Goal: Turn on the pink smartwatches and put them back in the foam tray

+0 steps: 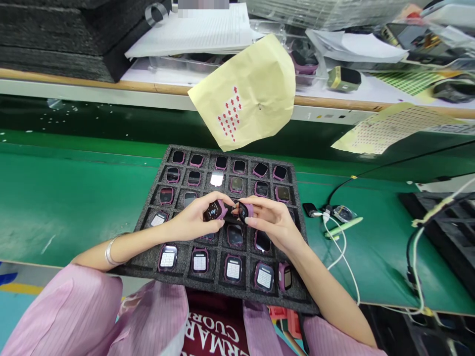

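My left hand [200, 217] is closed around a purple smartwatch case [215, 211] whose dark screen shows a small lit picture. Facing it, my right hand [272, 217] pinches a second purple smartwatch case [245, 211] between thumb and fingers, its screen turned to the left. The two watches are held close together, a small gap between them. Beneath both hands lies a black foam tray [217, 287] with square compartments holding many purple watches. In the front row several screens are lit white, such as one watch [233, 268]; most at the back are dark.
Yellow sheets with red arrow stickers [252, 94] hang from the shelf edge. White cables [343, 252], a black adapter [309, 209] and a green pen-like stick [345, 227] lie right of the tray. Black foam blocks [67, 39] are stacked on the shelf at left; another dark tray [441, 237] stands at right.
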A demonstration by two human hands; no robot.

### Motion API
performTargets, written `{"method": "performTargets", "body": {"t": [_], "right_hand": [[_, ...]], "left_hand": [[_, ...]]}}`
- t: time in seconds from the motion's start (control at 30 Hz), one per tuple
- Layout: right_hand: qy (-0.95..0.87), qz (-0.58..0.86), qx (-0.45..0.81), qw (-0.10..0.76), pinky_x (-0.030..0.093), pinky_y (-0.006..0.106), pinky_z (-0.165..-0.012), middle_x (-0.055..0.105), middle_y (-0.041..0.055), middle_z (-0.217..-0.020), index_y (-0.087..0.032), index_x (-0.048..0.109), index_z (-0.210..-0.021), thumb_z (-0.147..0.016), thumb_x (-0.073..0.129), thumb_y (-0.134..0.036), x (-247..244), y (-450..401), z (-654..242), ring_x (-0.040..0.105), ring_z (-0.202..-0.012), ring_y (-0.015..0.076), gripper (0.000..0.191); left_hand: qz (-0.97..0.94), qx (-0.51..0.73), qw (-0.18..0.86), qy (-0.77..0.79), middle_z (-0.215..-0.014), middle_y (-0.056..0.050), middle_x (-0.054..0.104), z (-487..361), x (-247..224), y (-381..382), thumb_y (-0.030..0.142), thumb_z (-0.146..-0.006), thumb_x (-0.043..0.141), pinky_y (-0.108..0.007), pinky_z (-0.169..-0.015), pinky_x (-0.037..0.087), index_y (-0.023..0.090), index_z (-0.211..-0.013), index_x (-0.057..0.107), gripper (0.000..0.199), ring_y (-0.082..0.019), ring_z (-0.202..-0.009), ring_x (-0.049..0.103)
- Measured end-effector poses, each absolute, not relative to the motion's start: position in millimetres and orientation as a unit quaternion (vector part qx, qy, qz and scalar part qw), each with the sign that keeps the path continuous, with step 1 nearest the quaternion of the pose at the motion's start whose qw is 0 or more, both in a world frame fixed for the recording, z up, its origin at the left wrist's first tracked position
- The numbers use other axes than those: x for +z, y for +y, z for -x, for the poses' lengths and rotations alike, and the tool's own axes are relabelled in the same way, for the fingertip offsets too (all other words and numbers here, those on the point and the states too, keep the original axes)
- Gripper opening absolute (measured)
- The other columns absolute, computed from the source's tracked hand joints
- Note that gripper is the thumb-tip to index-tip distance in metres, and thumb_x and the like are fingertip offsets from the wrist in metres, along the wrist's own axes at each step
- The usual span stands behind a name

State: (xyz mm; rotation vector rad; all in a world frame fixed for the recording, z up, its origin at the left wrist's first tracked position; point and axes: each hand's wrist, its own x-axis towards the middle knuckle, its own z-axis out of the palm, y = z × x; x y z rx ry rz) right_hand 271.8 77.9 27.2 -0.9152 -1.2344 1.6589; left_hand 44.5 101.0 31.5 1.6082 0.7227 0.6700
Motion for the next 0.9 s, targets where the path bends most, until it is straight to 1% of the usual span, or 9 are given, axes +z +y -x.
{"method": "performTargets", "body": {"t": [0.07,0.17,0.23,0.37,0.5,0.63,0.7,0.8,0.9], "right_hand": [[-0.491,0.359,0.667,0.430,0.054,0.040,-0.091,0.072,0.0060,-0.102,-0.025,0.072,-0.110,-0.076,0.080,-0.019,27.1,77.5,-271.9,0.068,-0.099,0.0257,0.036],[-0.494,0.355,0.664,0.435,0.054,0.038,-0.091,0.071,0.0054,-0.105,-0.025,0.073,-0.108,-0.075,0.080,-0.017,28.0,77.1,-271.9,0.068,-0.100,0.0252,0.035],[-0.498,0.351,0.663,0.436,0.054,0.039,-0.091,0.070,0.0053,-0.104,-0.025,0.073,-0.108,-0.075,0.080,-0.017,29.0,76.7,-271.8,0.068,-0.101,0.0256,0.034],[-0.497,0.349,0.666,0.432,0.055,0.038,-0.091,0.071,0.0053,-0.104,-0.024,0.073,-0.108,-0.075,0.080,-0.017,29.8,75.8,-271.4,0.068,-0.100,0.0255,0.034],[-0.491,0.356,0.674,0.421,0.054,0.037,-0.091,0.073,0.0057,-0.105,-0.025,0.072,-0.111,-0.078,0.078,-0.018,29.8,75.3,-270.9,0.069,-0.100,0.0240,0.035],[-0.468,0.362,0.690,0.417,0.052,0.042,-0.096,0.070,0.0074,-0.115,-0.024,0.067,-0.117,-0.084,0.073,-0.022,31.3,76.4,-268.8,0.065,-0.109,0.0267,0.034],[-0.439,0.356,0.714,0.413,0.052,0.045,-0.097,0.068,0.0076,-0.119,-0.024,0.065,-0.120,-0.086,0.070,-0.023,31.2,77.0,-267.0,0.064,-0.111,0.0271,0.034],[-0.398,0.354,0.739,0.413,0.053,0.046,-0.095,0.070,0.0069,-0.115,-0.023,0.062,-0.124,-0.087,0.068,-0.020,29.2,77.6,-265.2,0.066,-0.108,0.0258,0.038],[-0.371,0.359,0.745,0.423,0.054,0.046,-0.094,0.071,0.0065,-0.111,-0.022,0.061,-0.125,-0.085,0.067,-0.017,27.2,78.2,-265.0,0.066,-0.108,0.0260,0.041]], "left_hand": [[-0.693,0.295,0.580,0.310,-0.096,-0.001,0.058,-43.3,33.2,100.6,0.012,-0.082,0.057,-0.025,-0.071,0.042,0.021,-0.115,0.053,0.035,-0.013,-0.079,0.053],[-0.700,0.303,0.566,0.312,-0.105,-0.003,0.058,-41.8,34.0,101.2,0.016,-0.084,0.058,-0.027,-0.080,0.043,0.021,-0.116,0.052,0.033,-0.015,-0.089,0.055],[-0.700,0.299,0.568,0.314,-0.106,-0.004,0.059,-41.3,33.8,101.6,0.016,-0.085,0.057,-0.028,-0.081,0.044,0.021,-0.116,0.052,0.032,-0.016,-0.089,0.056],[-0.698,0.291,0.571,0.321,-0.102,-0.003,0.059,-40.9,33.4,101.6,0.014,-0.083,0.058,-0.027,-0.077,0.045,0.021,-0.117,0.052,0.035,-0.016,-0.086,0.056],[-0.688,0.299,0.573,0.330,-0.106,-0.004,0.059,-41.6,33.7,100.7,0.016,-0.084,0.059,-0.030,-0.084,0.045,0.021,-0.117,0.053,0.034,-0.018,-0.094,0.057],[-0.629,0.278,0.646,0.332,-0.111,-0.005,0.059,-44.6,33.3,98.8,0.018,-0.081,0.065,-0.033,-0.087,0.047,0.023,-0.128,0.044,0.052,-0.019,-0.099,0.059],[-0.578,0.283,0.695,0.320,-0.112,-0.006,0.059,-46.4,32.2,99.1,0.015,-0.077,0.067,-0.033,-0.083,0.050,0.024,-0.129,0.043,0.058,-0.020,-0.097,0.060],[-0.513,0.300,0.744,0.307,-0.109,-0.006,0.060,-48.1,30.5,101.5,0.010,-0.074,0.066,-0.033,-0.076,0.053,0.023,-0.125,0.047,0.056,-0.018,-0.088,0.061],[-0.472,0.305,0.761,0.323,-0.103,-0.005,0.063,-48.2,29.9,104.4,0.008,-0.074,0.062,-0.034,-0.077,0.055,0.020,-0.122,0.051,0.051,-0.016,-0.081,0.062]]}}
